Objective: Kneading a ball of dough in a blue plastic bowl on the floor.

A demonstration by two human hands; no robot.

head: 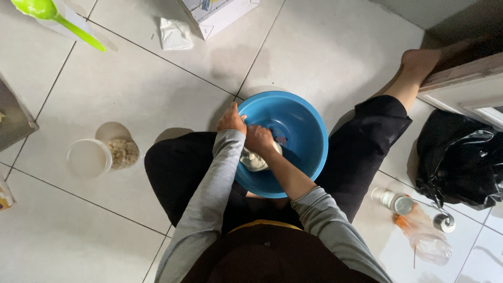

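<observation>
A person seated on a pale tiled floor [157, 89] works a lump of whitish dough [255, 160] inside a blue plastic bowl [301, 126] held between the knees. The right hand [260, 140] presses down into the dough with its fingers curled shut around the top of the lump, knuckles up. The left hand [231, 119] grips the bowl's near-left rim, fingers folded over the edge and thumb outside (how tightly they close cannot be told from above). The dough lies low in the bowl on the side nearest the body.

To the left, well apart from the bowl, stands a clear round container [89, 157] with a jar of crumbly beige contents [123, 153] just beside it. A green ladle [52, 18] lies at the top left, near a white cardboard box [217, 15] and a crumpled white packet [175, 34]. At right sit a black plastic bag [461, 157] and two clear bottles [427, 233].
</observation>
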